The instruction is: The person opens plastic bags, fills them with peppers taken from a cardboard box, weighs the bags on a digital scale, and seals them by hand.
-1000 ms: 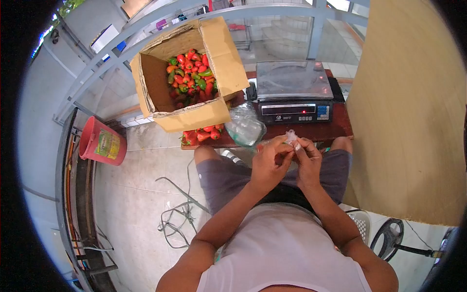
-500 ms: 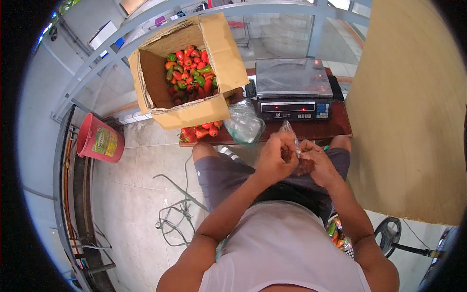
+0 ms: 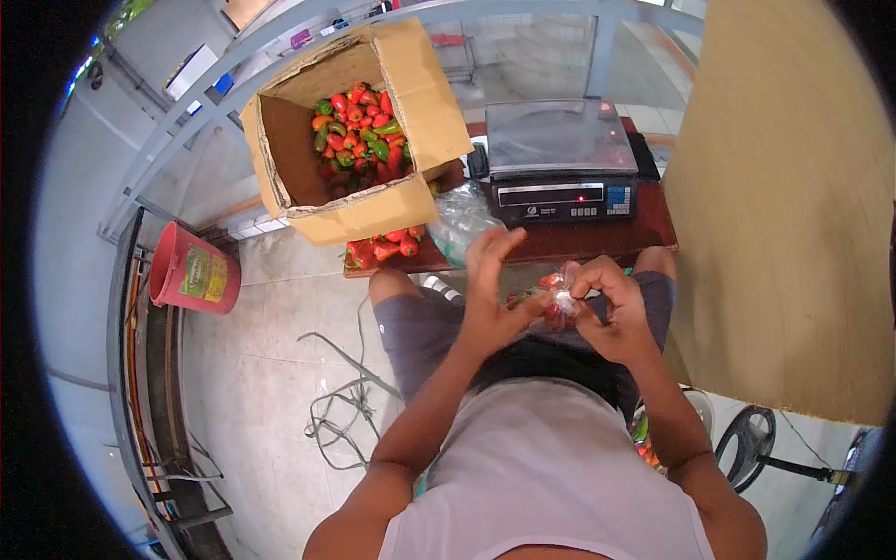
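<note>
A small clear plastic bag of red peppers [image 3: 554, 283] is held just above my lap. My right hand [image 3: 612, 304] pinches its gathered plastic between thumb and fingertips. My left hand [image 3: 492, 291] is open, fingers raised and apart from the thumb, whose tip reaches to the bag's near side; whether it touches is unclear. Beyond my left hand, a bundle of clear plastic bags [image 3: 463, 224] hangs at the edge of the dark red table [image 3: 551, 245]. A digital scale [image 3: 563, 163] stands on that table with a bare weighing plate.
A cardboard box [image 3: 362, 217] holding red and green peppers [image 3: 359, 135] sits at the left, with loose red peppers [image 3: 385, 246] below it. A red bucket [image 3: 194, 269] and green strapping [image 3: 341, 411] are on the floor. A tall tan board [image 3: 784, 215] stands at right.
My left hand has come off the bag's neck and moved left, its fingers opening out. The bag has turned, showing more red, while my right hand still pinches it.
</note>
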The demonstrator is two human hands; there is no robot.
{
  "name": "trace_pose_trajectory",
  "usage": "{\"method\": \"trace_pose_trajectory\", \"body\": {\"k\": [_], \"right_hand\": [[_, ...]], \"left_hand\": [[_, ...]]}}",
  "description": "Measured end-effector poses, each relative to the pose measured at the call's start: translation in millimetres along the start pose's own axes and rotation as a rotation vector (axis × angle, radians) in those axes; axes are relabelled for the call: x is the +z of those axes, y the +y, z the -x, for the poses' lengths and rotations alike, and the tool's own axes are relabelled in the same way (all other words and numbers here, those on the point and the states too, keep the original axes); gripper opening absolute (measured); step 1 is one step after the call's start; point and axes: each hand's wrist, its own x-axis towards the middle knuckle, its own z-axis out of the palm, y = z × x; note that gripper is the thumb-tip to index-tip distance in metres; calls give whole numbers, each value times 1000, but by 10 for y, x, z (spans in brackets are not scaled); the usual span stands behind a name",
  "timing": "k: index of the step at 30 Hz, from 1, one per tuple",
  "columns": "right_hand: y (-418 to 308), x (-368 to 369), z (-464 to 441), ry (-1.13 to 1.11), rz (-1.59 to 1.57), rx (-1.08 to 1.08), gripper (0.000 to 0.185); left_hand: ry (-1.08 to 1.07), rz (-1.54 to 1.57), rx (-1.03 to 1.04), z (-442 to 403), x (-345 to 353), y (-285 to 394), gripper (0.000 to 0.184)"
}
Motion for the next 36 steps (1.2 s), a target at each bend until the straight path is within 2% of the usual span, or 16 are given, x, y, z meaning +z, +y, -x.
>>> {"method": "trace_pose_trajectory", "body": {"k": [2, 5, 6, 9, 10, 11, 13, 17, 20, 23, 27, 30, 31, 32, 34, 36], "right_hand": [[62, -16, -17, -13, -41, -22, 30], [247, -48, 41, 145, -141, 87, 44], [336, -74, 126, 224, -181, 155, 50], [633, -409, 850, 238, -1356, 621, 67], [540, -511, 1043, 162, -1376, 658, 70], [443, -618, 1271, 87, -1397, 693, 75], [640, -835, 2024, 421, -1347, 813, 75], [775, -1156, 3214, 841, -856, 1184, 73], [798, -1222, 3983, 919, -402, 1474, 71], [719, -1246, 4502, 818, -44, 1666, 69], [671, -1370, 4750, 481, 327, 1717, 67], [509, -1436, 4303, -146, 748, 1487, 65], [386, -1441, 4010, -421, 981, 1186, 63], [297, -1438, 3449, -640, 932, 1369, 55], [145, -1323, 2673, -693, 920, 1108, 50], [-101, -1137, 1734, -447, 410, 1015, 47]], "left_hand": [[-208, 630, -387, 21, -72, -180, 69], [-303, 841, -629, 172, 193, -446, 61], [-366, 573, -556, 134, 270, -136, 56], [-573, 664, -361, 214, 359, 48, 50], [-622, 763, -374, 217, 360, 58, 44], [-593, 575, -446, 171, 293, -95, 39], [-530, 189, -585, 49, 45, -691, 31], [-33, -539, -273, -351, -477, -1934, 21], [12, -965, -379, -667, -487, -1968, 22], [-142, -1145, -496, -784, -529, -2341, 25], [3, -982, -285, -777, -623, -2211, 27], [-43, -905, -288, -761, -728, -2030, 25], [-54, -796, -339, -752, -762, -1993, 23], [-66, -687, -387, -754, -794, -1963, 22], [-39, -463, -450, -774, -787, -1749, 19], [38, -231, -476, -809, -719, -1335, 17]]}}
